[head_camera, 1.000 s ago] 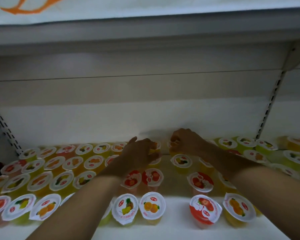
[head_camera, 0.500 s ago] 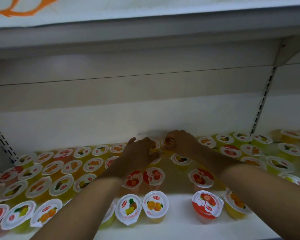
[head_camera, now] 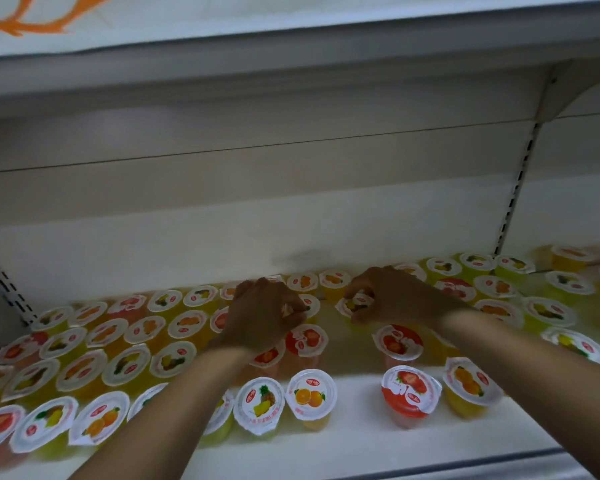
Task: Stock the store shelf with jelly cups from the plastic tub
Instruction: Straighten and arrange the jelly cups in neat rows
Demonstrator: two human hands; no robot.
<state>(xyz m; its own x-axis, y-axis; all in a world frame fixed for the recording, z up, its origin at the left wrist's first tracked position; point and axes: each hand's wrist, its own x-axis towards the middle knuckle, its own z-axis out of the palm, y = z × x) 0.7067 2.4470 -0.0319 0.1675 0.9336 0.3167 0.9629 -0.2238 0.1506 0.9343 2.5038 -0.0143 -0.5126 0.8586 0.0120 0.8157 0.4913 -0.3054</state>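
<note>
Where foil lids point(head_camera: 315, 394) glisten, round cups point(head_camera: 410, 395).

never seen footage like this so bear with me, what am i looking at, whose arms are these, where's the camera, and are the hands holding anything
There is no machine here. The single picture comes from a camera worn on a person's head, looking forward and down, so the two bare arms are the wearer's own.

Below is a white metal store shelf covered with small clear plastic jelly cups with round white foil lids showing fruit: orange, pineapple, strawberry. The left side is packed; the middle has bare gaps.

The left hand is curled over cups near the back, and whether it grips one is hidden. The right hand pinches a yellow jelly cup with a white lid between fingers and thumb. No plastic tub is in view.
</note>
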